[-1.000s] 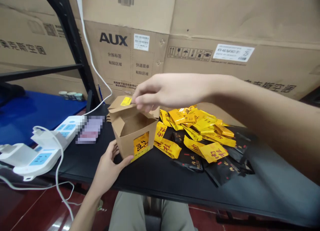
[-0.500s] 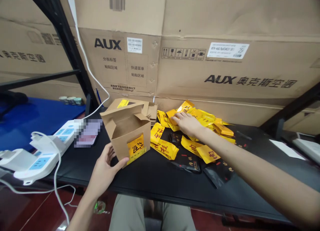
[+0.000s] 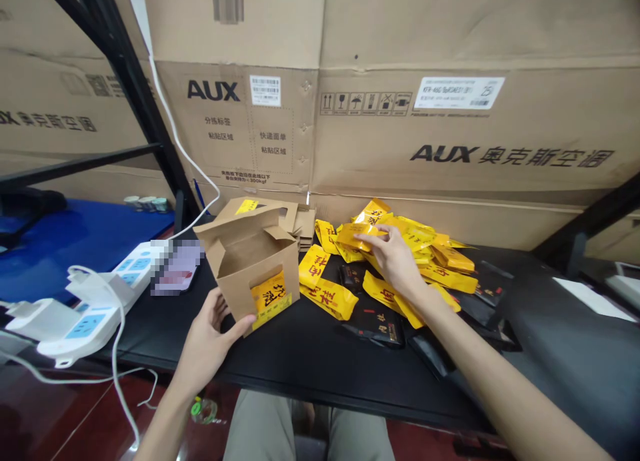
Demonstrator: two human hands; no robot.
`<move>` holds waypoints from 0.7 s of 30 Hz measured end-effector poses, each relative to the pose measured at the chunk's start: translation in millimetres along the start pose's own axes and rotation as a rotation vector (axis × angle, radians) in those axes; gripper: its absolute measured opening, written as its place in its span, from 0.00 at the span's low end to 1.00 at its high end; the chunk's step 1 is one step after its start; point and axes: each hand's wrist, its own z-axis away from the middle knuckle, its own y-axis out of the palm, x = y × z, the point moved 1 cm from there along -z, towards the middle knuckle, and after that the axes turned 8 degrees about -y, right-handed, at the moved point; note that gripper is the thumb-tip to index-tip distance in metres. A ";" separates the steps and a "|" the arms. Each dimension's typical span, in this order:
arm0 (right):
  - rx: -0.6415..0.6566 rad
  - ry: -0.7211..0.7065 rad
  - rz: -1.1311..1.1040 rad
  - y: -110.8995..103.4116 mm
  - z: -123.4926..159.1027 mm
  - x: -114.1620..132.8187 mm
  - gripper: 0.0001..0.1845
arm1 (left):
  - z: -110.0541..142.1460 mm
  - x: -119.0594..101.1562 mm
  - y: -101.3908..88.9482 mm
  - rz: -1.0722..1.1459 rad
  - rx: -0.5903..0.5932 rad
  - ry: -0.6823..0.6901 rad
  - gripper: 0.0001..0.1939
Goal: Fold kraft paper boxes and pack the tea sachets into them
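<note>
My left hand (image 3: pixel 217 331) grips the lower left corner of an open brown cardboard box (image 3: pixel 235 294), its thumb on the front and the other fingers partly hidden behind. The box stands on the black table with its top flaps up, and a yellow packet with dark lettering (image 3: pixel 273 294) shows through its front window. My right hand (image 3: pixel 397 258) pinches a shiny yellow packet (image 3: pixel 356 236) at its right end, over a heap of similar yellow packets (image 3: pixel 410 234). Black packets (image 3: pixel 375 328) lie in front of the heap, partly under yellow ones.
Folded brown cartons (image 3: pixel 304 224) lie behind the box. A white power strip (image 3: pixel 95 314) with plugs and cables, and a phone (image 3: pixel 176 268), are to the left. Large AUX cartons (image 3: pixel 370 141) stand along the back. A black metal frame post (image 3: pixel 150 114) rises at the left.
My right hand has drawn back slightly to the right and now has a yellow packet between its fingers. My left hand keeps its hold on the box.
</note>
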 end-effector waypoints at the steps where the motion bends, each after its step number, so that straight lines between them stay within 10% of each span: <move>1: -0.010 -0.009 -0.012 0.4 3.7 1.0 0.23 | 0.1 -1.1 0.5 0.001 -0.004 -0.004 0.31; 21: -0.128 -0.073 -0.085 -14.5 25.4 8.2 0.11 | 1.2 4.6 -0.2 0.009 -0.059 -0.048 0.32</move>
